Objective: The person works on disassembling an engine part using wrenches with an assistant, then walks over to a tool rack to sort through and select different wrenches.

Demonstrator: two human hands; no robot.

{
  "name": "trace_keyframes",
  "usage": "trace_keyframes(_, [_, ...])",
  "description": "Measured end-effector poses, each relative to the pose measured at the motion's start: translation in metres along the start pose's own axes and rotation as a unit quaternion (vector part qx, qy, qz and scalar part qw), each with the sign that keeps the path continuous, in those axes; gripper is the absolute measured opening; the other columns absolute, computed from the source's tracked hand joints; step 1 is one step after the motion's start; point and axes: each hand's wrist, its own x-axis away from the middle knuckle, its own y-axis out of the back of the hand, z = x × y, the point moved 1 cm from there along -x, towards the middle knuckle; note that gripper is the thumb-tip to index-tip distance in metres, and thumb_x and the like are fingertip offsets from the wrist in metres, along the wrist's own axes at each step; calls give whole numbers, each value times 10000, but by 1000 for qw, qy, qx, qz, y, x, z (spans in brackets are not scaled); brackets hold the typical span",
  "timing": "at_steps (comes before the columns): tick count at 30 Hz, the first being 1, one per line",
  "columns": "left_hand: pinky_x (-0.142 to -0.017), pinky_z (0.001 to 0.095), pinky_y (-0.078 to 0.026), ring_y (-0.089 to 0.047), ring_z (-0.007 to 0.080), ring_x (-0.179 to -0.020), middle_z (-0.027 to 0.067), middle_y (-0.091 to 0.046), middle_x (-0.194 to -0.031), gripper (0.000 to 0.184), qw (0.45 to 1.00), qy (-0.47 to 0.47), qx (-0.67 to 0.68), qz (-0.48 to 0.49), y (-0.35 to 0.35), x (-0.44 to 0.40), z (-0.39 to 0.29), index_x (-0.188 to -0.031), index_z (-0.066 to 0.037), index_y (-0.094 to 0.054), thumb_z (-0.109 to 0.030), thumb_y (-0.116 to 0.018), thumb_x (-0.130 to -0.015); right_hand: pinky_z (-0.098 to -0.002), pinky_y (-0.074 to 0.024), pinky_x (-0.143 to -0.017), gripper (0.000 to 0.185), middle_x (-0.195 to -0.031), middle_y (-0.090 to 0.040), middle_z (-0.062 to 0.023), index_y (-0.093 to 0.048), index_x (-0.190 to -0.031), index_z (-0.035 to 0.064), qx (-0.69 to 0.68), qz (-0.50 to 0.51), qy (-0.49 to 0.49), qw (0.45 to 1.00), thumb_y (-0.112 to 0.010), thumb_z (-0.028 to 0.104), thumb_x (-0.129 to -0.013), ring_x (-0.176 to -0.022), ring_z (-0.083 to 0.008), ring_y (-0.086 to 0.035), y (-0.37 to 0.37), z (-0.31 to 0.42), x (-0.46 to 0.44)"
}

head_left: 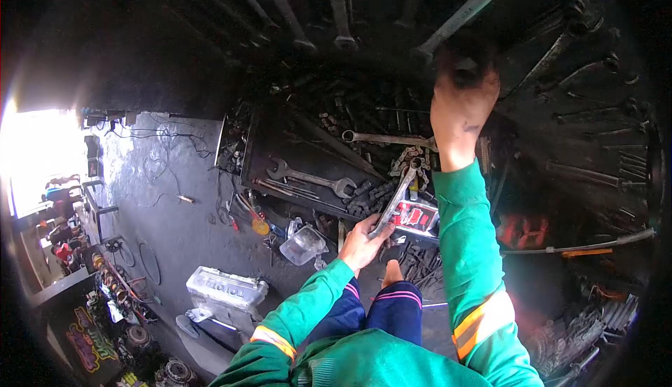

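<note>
My left hand (362,245) is closed around the lower part of a wrench (401,194), whose ring end points up and away from me. My right hand (463,110) reaches up to the dark tool board, its fingers lost in shadow. Close above it is the lower end of a large hanging wrench (469,10); whether the fingers touch it is hidden. Behind my right wrist, a ring-ended wrench (388,138) lies across the tool tray. A big open-ended wrench (311,178) rests further left in that tray, beside some chain (413,155).
More wrenches (341,9) hang along the board, on the right too. Below the tray are a red-and-white box (417,217) and a clear plastic container (303,245). A grey metal cover (227,289) stands at lower left. Engine parts (588,327) lie at lower right.
</note>
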Motion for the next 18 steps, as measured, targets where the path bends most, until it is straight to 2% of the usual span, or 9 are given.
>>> trace_keyframes(4, [-676,255,-478,-611,88,-717,36,-676,-892,339,998,-2,67,0,-2,2,-6,-1206,14,-614,-213,-671,-960,-370,-447,-946,401,-1101,-642,-168,-576,-1179,-9,-8,-70,-36,997,-687,-3,-794,-987,-273,-591,-9,19,1])
trace_keyframes(7, [-678,258,-480,-619,92,-728,37,-680,-909,341,996,-1,88,-2,-4,4,-8,-1205,15,-612,-215,-673,-960,-388,-439,-956,430,-1155,-630,-180,-560,-1183,-33,-58,-62,-31,996,-708,26,-784,-1025,-294,-580,-15,7,8])
trace_keyframes(10, [-674,262,-484,-626,97,-737,44,-682,-908,328,996,6,91,-5,-8,4,-6,-1186,15,-615,-214,-674,-960,-383,-443,-957,393,-1144,-651,-175,-575,-1149,-63,-37,-45,-56,997,-703,35,-792,-1020,-289,-598,-14,7,11])
trace_keyframes(12, [-668,266,-487,-629,103,-735,49,-680,-894,313,996,4,87,-10,-9,5,-7,-1169,14,-618,-212,-674,-960,-369,-452,-952,362,-1121,-671,-171,-597,-1144,-68,38,-14,-75,996,-695,37,-812,-1011,-264,-614,-11,-5,15])
trace_keyframes(14, [-661,268,-490,-631,110,-727,51,-675,-871,295,996,-6,87,-19,-12,8,-13,-1151,12,-623,-209,-672,-962,-376,-468,-932,361,-1095,-680,-193,-613,-1137,-77,24,5,-107,994,-715,55,-816,-996,-278,-632,-6,-6,18])
trace_keyframes(16, [-655,271,-493,-633,118,-718,51,-667,-848,277,995,-13,93,-15,-12,8,-11,-1143,12,-624,-193,-668,-963,-403,-492,-897,393,-1068,-679,-239,-624,-1127,-88,-75,11,-150,986,-762,87,-803,-974,-331,-652,12,2,28])
trace_keyframes(17, [-652,272,-494,-634,123,-713,51,-663,-836,268,995,-17,98,-12,-13,8,-10,-1139,11,-625,-186,-666,-963,-335,-502,-866,309,-1029,-709,-199,-653,-1093,-95,-128,23,-164,978,-744,74,-850,-926,-238,-661,24,13,32])
trace_keyframes(18, [-653,273,-495,-634,127,-710,52,-661,-834,264,995,-16,100,-14,-14,7,-8,-1141,12,-624,-179,-665,-963,-302,-500,-842,271,-993,-715,-160,-661,-1078,-88,-156,39,-196,967,-732,63,-866,-896,-193,-652,39,26,36])
